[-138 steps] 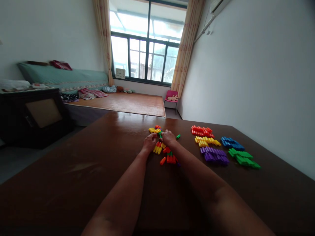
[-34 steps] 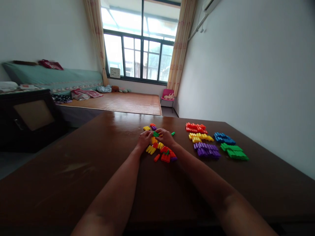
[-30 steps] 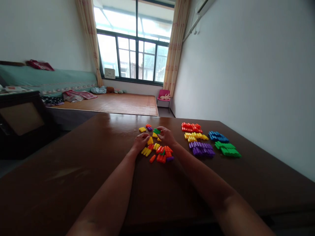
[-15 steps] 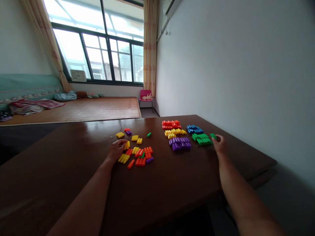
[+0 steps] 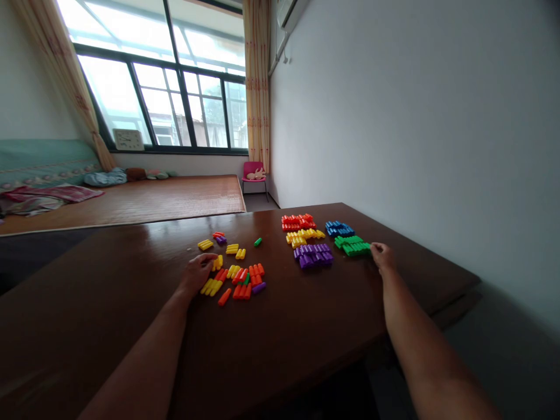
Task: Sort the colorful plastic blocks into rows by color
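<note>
My left hand (image 5: 198, 274) rests at the left of a loose mix of plastic pieces, its fingertips closed on yellow pieces (image 5: 217, 263). Orange pieces (image 5: 242, 291), yellow ones and a purple piece (image 5: 259, 287) lie beside it. My right hand (image 5: 382, 256) is at the right end of the green pile (image 5: 352, 245), fingers pinched together; what they hold, if anything, is hidden. Sorted piles stand near it: blue (image 5: 339, 228), purple (image 5: 313, 255), yellow (image 5: 305, 236) and red (image 5: 298, 222). A single green piece (image 5: 258, 241) lies between the two groups.
The dark brown table (image 5: 280, 338) carries all the pieces. A white wall (image 5: 415, 128) runs along its right side. Behind are a mat-covered bed (image 5: 175, 198), a pink chair (image 5: 254, 180) and a window with a clock (image 5: 128, 139) on its sill.
My right hand has brought the green piece it was holding down to the right end of the green pile. My left hand stays at the yellow pieces. The camera view has shifted slightly.
</note>
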`<control>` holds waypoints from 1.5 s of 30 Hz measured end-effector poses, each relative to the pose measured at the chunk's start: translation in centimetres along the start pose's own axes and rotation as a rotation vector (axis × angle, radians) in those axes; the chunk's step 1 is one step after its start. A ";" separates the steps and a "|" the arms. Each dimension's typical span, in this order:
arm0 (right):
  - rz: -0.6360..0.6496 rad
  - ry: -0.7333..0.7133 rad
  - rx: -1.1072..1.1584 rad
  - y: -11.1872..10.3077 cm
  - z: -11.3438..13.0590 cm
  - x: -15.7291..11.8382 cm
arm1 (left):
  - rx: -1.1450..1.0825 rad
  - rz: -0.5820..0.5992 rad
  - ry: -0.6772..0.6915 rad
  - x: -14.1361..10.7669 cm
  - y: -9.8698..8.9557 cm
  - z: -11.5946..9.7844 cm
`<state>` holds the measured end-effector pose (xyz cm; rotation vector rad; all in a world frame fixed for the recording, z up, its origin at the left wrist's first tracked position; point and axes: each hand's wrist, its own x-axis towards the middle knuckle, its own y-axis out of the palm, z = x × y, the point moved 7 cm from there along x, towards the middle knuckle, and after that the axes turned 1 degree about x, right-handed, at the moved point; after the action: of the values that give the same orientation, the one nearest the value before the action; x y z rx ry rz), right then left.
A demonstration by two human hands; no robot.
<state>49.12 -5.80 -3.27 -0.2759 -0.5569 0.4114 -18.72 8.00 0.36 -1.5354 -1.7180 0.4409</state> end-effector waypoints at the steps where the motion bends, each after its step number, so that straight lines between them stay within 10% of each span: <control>1: 0.000 0.000 -0.009 0.1 -0.1 0.0 | -0.006 0.003 -0.006 0.0 0.0 -0.1; 45: 0.027 0.090 -0.265 -0.4 1.7 -0.4 | -0.013 0.006 0.006 -0.3 0.0 -0.3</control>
<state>47.93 -6.09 -1.92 -0.5546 -0.5199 0.3490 -18.47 7.68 0.44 -1.5499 -1.7151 0.4288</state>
